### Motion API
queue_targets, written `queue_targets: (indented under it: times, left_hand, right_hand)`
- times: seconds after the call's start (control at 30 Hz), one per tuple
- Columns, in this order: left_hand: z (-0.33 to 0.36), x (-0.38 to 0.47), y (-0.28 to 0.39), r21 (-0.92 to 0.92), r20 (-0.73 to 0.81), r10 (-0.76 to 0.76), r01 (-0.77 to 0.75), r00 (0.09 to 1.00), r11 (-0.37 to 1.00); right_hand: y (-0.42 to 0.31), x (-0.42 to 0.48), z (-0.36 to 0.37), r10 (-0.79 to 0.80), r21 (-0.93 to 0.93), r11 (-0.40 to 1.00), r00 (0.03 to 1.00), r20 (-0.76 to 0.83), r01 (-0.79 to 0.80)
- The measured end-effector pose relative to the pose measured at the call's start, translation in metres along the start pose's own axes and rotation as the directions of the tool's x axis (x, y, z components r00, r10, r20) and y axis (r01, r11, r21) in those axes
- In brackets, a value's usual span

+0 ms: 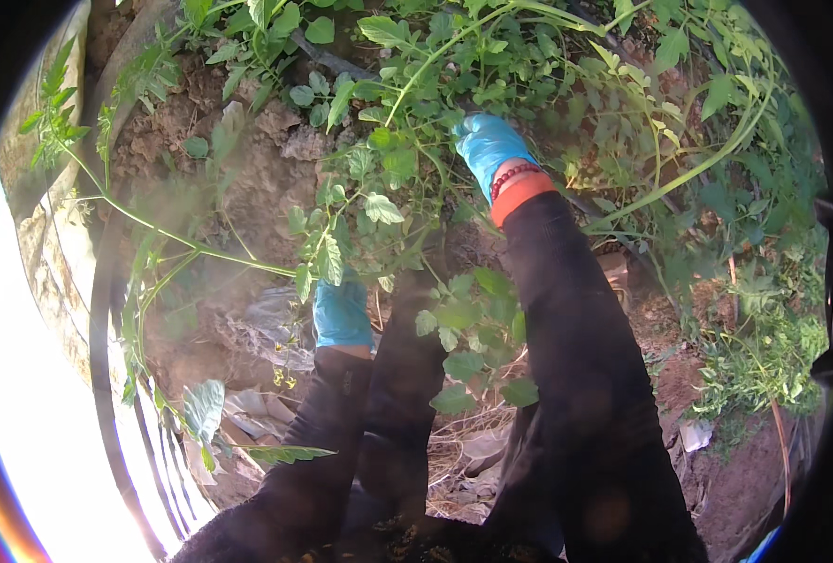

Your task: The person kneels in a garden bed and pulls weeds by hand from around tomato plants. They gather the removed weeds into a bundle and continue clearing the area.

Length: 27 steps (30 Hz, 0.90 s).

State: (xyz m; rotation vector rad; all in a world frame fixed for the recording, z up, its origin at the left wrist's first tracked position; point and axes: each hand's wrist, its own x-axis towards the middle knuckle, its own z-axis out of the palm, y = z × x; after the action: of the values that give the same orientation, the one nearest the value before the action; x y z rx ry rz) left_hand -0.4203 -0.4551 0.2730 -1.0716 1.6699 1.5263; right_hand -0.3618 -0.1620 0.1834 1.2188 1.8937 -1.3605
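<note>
Both hands wear thin blue gloves and reach in among leafy tomato plants. My left hand (343, 310) is low and left of centre, its fingers hidden behind the leaves of a long tomato stem (198, 246); whether it grips anything cannot be seen. Further up and to the right, my right hand (490, 148) is bent inward at the foliage (416, 91), its fingertips out of sight; what it holds, if anything, is unclear. A red bead bracelet (513, 177) and an orange cuff (523, 198) circle my right wrist.
Dry clumpy soil (247, 176) lies beneath the plants. Crumpled clear plastic film (268, 327) is beside my left hand. A thick green stem (698, 169) arches on the right. Pale sheeting (54, 232) and bright light border the left side. A white scrap (696, 434) lies at lower right.
</note>
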Motion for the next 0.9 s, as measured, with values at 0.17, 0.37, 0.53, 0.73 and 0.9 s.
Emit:
queue_targets:
  times: [0.17,0.37,0.53,0.73,0.9]
  left_hand:
    - [-0.002,0.02,-0.013,0.016,-0.072,-0.091,0.092,0.993,0.996]
    - [0.006,0.023,-0.014,-0.112,0.073,-0.156,0.164,0.985,0.98]
    - [-0.022,0.057,-0.032,0.399,0.338,-0.014,-0.13,0.941,0.908]
    - [-0.008,0.064,-0.013,-0.058,0.758,-0.312,0.536,0.573,0.842]
    - [0.074,0.008,0.058,0.533,0.748,-0.455,-0.027,0.484,0.846]
  right_hand:
    - [0.017,0.041,0.02,0.008,0.166,0.986,0.997,-0.078,0.005]
    - [0.001,0.065,0.036,0.047,0.692,0.721,0.992,-0.118,0.048]
    - [-0.031,0.066,0.047,0.224,0.932,0.347,0.956,-0.187,0.102]
    - [0.004,0.109,0.067,0.061,0.988,-0.083,0.991,-0.122,0.127]
    - [-0.001,0.105,0.055,0.184,0.927,-0.373,0.976,0.118,-0.042]
